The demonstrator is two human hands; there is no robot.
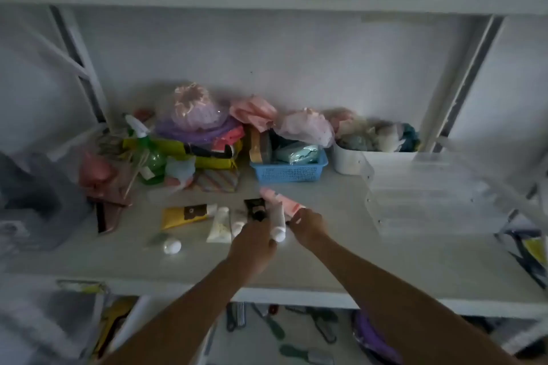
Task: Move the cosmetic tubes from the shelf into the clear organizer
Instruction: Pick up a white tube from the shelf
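Several cosmetic tubes lie in a row on the grey shelf (385,261). A yellow tube (184,216) is at the left, then two white tubes (221,227), a black tube (255,208) and a white tube (278,221). My left hand (252,246) rests over the black and white tubes; I cannot tell whether it grips one. My right hand (308,225) is closed on the lower end of a pink tube (281,201), which points up and left. The clear organizer (430,195) stands at the right of the shelf.
A white egg-shaped item (172,246) lies front left of the tubes. A blue basket (289,170), a green spray bottle (148,154), a white tub (350,161) and bagged soft goods crowd the back. Grey bags sit at the far left.
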